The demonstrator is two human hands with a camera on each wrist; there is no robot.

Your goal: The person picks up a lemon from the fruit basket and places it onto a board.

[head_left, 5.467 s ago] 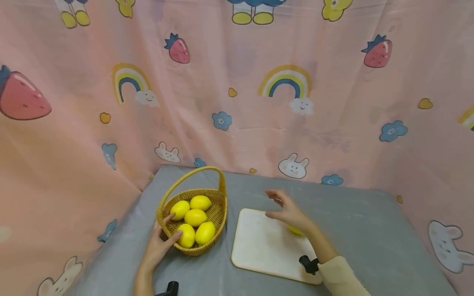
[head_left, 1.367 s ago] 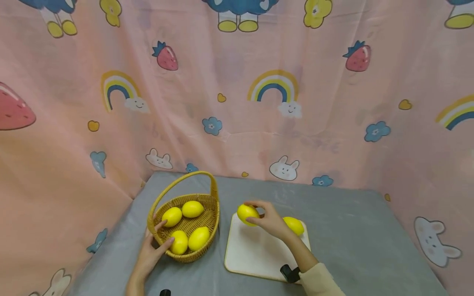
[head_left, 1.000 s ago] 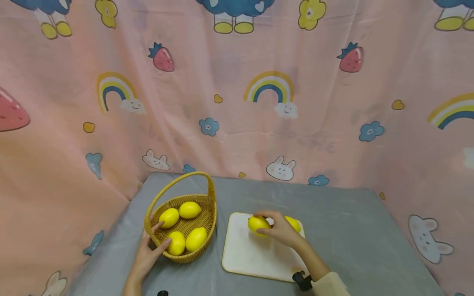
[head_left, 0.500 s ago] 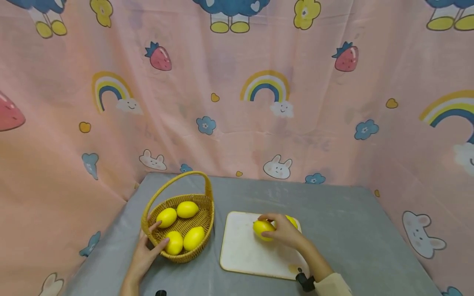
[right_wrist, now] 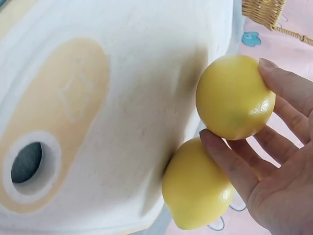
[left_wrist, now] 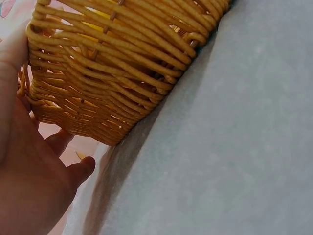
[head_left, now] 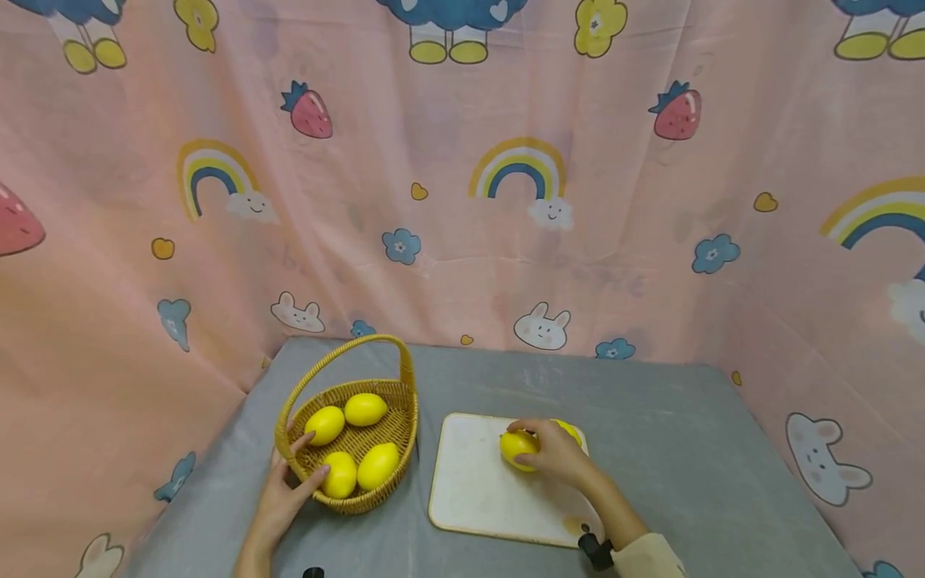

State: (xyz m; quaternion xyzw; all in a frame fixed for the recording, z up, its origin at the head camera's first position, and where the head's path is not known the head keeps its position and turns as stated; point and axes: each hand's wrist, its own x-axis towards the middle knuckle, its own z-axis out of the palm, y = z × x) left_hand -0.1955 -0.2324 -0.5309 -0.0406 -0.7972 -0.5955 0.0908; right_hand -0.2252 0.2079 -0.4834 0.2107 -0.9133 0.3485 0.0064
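Note:
My right hand point(head_left: 564, 456) grips a yellow lemon point(head_left: 516, 449) between thumb and fingers over the white cutting board point(head_left: 484, 498). In the right wrist view the held lemon point(right_wrist: 234, 97) is at or just above the board; I cannot tell whether it touches. A second lemon point(right_wrist: 198, 186) rests on the board beside it, partly hidden by my hand in the head view. At the left, my left hand point(head_left: 283, 490) holds the near left rim of a wicker basket point(head_left: 361, 504), thumb and fingertips over the edge. Inside the basket lie several lemons point(head_left: 378, 466).
A grey cloth point(head_left: 679, 466) covers the table. Behind and at the sides hangs a pink patterned curtain point(head_left: 462, 281). The basket's tall handle point(head_left: 340, 353) arches over its opening. The board has a hole point(right_wrist: 27, 161) at its near right corner.
A lemon has gone from the middle of the basket into my right hand. That hand then moved right and down over the board, beside the second lemon. My left hand stays on the basket.

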